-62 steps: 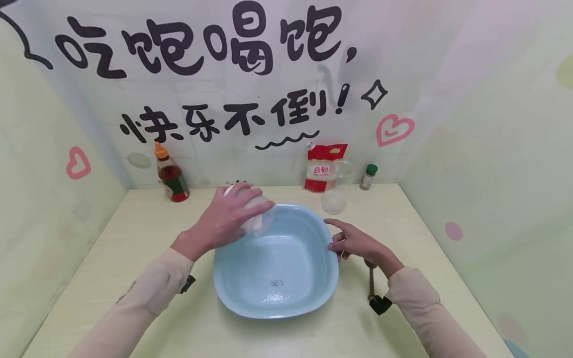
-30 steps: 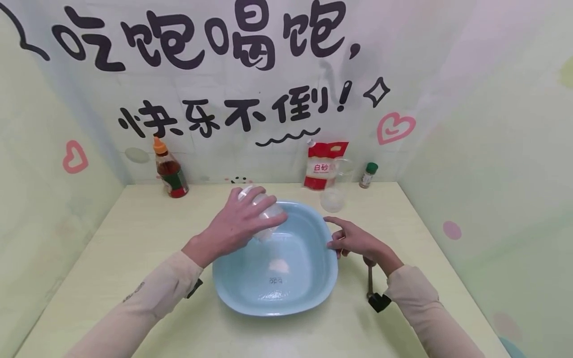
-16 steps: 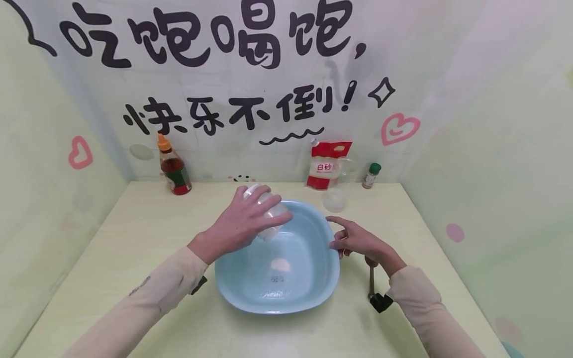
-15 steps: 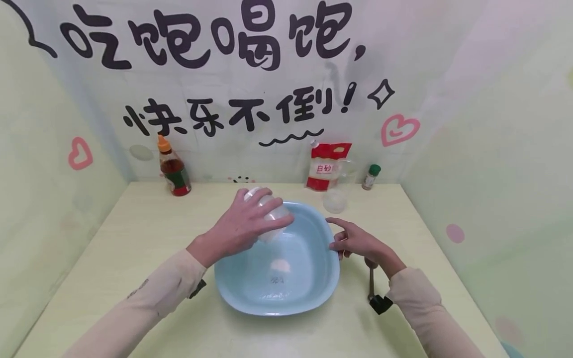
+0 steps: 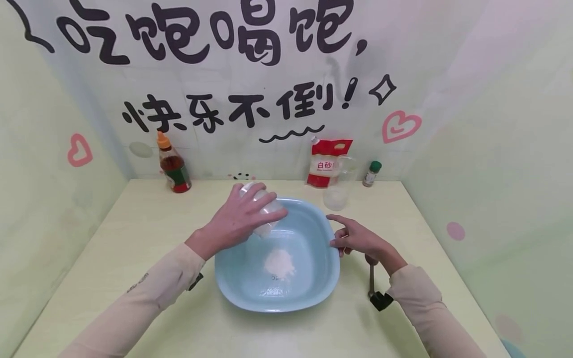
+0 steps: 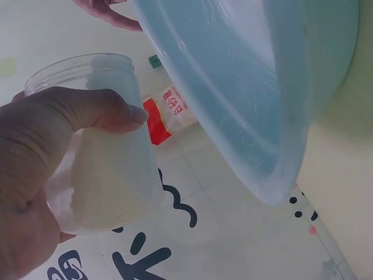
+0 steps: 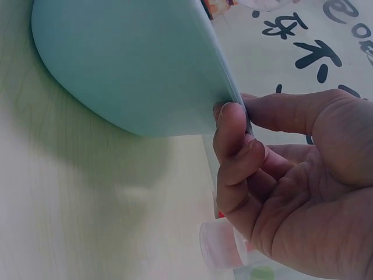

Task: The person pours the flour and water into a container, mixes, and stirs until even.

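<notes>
My left hand grips a clear plastic jar, the thumb across one side and the fingers round the other. The jar holds white powder and is tipped over the pale blue basin. A small heap of white powder lies on the basin floor, partly covering a printed mark. At the basin's right side my right hand pinches the rim. In the right wrist view the thumb is on one face of the rim, with curled fingers on the other.
Along the back stand a sauce bottle with an orange cap, a red and white pouch, a clear cup and a small green-capped bottle. A patterned wall rises behind the table.
White powder has come into the basin; a faint pale patch earlier is now a clear heap. The left hand and jar shifted right over the basin, then slightly back. My right hand stayed on the rim.
</notes>
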`<state>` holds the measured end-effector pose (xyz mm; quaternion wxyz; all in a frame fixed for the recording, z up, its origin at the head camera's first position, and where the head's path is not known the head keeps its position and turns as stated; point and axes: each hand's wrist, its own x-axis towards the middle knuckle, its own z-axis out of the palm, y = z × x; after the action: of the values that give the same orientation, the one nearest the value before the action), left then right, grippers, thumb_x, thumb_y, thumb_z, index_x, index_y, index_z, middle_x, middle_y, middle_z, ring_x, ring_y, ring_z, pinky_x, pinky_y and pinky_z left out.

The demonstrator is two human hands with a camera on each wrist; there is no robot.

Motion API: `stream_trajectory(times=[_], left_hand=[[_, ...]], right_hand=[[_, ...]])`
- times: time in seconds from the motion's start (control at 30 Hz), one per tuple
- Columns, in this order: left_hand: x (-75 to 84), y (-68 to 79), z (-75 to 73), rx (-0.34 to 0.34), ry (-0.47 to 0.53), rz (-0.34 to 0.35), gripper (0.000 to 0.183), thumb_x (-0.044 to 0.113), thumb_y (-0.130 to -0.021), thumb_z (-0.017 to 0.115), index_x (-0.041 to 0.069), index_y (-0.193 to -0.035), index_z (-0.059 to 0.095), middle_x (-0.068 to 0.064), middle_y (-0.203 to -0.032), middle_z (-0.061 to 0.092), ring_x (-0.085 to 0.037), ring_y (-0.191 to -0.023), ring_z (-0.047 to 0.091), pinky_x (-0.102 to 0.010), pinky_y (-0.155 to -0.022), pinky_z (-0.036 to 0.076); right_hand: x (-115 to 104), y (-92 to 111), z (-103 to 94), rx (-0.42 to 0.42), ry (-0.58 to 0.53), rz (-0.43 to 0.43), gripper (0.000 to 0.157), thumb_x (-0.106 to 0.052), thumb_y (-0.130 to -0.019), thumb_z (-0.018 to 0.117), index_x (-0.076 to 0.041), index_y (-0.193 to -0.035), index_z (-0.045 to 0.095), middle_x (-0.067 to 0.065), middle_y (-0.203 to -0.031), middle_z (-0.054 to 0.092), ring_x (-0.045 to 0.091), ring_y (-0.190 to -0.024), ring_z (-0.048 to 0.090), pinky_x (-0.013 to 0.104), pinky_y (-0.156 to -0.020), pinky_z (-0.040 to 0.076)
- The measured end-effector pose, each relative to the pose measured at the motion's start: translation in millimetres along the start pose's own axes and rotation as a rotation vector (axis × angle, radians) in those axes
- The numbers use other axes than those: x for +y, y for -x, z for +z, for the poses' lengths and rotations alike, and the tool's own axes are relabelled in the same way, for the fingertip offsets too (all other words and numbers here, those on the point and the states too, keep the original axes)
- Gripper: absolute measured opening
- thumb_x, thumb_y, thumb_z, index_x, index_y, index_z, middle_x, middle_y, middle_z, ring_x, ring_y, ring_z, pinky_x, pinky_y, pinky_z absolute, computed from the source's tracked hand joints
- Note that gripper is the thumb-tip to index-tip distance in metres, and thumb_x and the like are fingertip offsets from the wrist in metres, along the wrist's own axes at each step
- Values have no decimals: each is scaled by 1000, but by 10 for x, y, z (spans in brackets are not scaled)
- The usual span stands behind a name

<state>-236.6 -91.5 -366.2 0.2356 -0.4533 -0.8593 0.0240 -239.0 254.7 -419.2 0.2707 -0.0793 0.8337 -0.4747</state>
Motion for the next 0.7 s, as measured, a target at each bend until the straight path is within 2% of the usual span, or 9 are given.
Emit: stream_trajectory(times=[0.17, 0.43, 0.7], left_hand=[[23, -10, -29, 28, -2, 3, 81, 20, -73, 88, 45, -139, 49, -5, -141, 54, -33, -134, 43, -60, -103, 40], [24, -6, 16, -16, 5, -4, 79, 18, -74, 87, 44, -139, 50, -5, -140, 54, -33, -133, 45, -61, -101, 41], [20, -55, -74, 43, -14, 7, 87, 22, -66, 92, 44, -137, 48, -6, -139, 54, -34, -133, 44, -60, -100, 42]], right_hand=[[9, -12, 20, -6, -8, -6, 73, -14, -95, 66, -14, -157, 27, 6, -81, 66, 20, -68, 62, 30, -66, 45], [-3, -6, -5, -8, -8, -4, 73, -15, -95, 66, -14, -157, 27, 6, -81, 66, 20, -68, 62, 30, -67, 46], [0, -3, -21, -2, -8, -6, 72, -14, -96, 66, -13, -157, 27, 7, -82, 65, 21, -69, 62, 30, -67, 45]])
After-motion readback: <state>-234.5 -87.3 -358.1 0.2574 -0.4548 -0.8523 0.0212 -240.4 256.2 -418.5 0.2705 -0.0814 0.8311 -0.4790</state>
